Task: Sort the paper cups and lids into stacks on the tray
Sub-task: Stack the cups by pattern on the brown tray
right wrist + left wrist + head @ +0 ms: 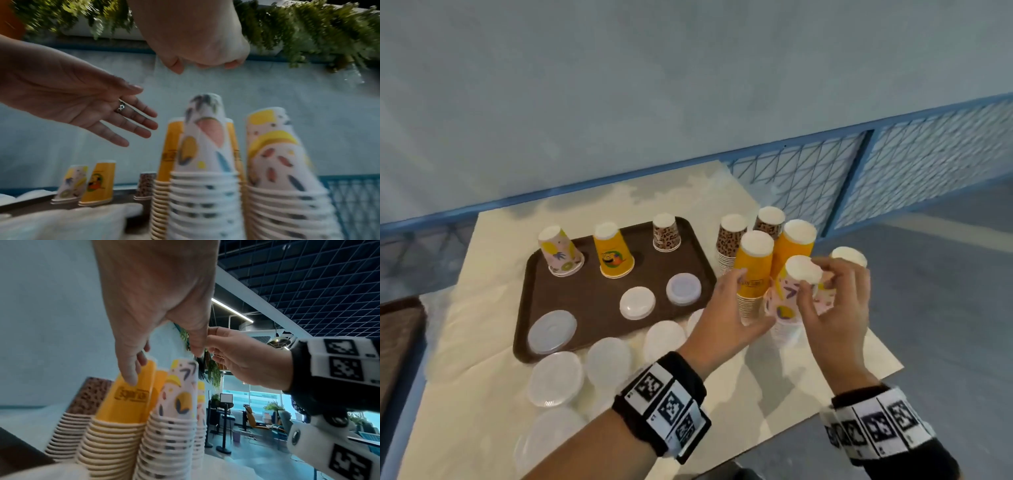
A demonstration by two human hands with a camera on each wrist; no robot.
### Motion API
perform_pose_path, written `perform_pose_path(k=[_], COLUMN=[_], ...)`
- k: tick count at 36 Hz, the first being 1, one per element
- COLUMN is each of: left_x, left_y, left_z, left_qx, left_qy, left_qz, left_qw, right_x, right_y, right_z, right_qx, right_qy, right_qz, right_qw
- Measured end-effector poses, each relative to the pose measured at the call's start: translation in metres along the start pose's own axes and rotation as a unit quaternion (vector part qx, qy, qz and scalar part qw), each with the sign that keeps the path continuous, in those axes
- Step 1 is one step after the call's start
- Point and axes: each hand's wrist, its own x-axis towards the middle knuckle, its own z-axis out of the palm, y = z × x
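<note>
1. The tabletop [482, 342], under pale paper, carries everything; a blue mesh railing [893, 164] runs along its far side.
2. The brown tray [592, 301] lies at the left. It holds three upturned cups along its far edge: a fruit-print cup [560, 251], an orange cup [613, 251] and a leopard-print cup [666, 233]. Nearer sit three plastic lids [637, 303].
3. Right of the tray, crowded together, stand upturned stacks: leopard-print stacks [731, 240] farthest, orange stacks [753, 270] in the middle, fruit-print stacks [787, 301] nearest.
4. More loose lids [556, 377] lie on the tabletop just near of the tray.
5. The left hand [729, 318] reaches in among the stacks, its fingers [131, 374] straight and apart, touching the side of an orange stack.
6. The right hand [832, 308] hangs over the fruit-print stacks, its fingers curled; whether they grip the top cup I cannot tell.
</note>
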Motion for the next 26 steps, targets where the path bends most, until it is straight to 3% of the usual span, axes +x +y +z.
perform_pose_path(k=[7,13,17,26], left_x=[0.035,0.047,0.044,0.040], left_y=[0.002,-0.019,-0.029,-0.048], left_z=[0.061,0.094,0.103,0.112], left_qx=[-0.101,-0.098,-0.095,-0.122], left_qy=[0.004,0.065,0.055,0.038], left_qz=[0.001,-0.030,-0.061,-0.150], left_qw=[0.995,0.993,0.992,0.980], right_x=[0.010,0.003,0.005,0.006], right_y=[0.079,0.138,0.145,0.159], right_z=[-0.018,-0.016,-0.013,-0.001], right_qx=[-0.001,0.044,0.163,0.154], right_qy=[0.047,-0.110,-0.197,-0.266], right_qz=[0.133,0.255,0.324,0.346], right_qw=[0.990,0.960,0.911,0.886])
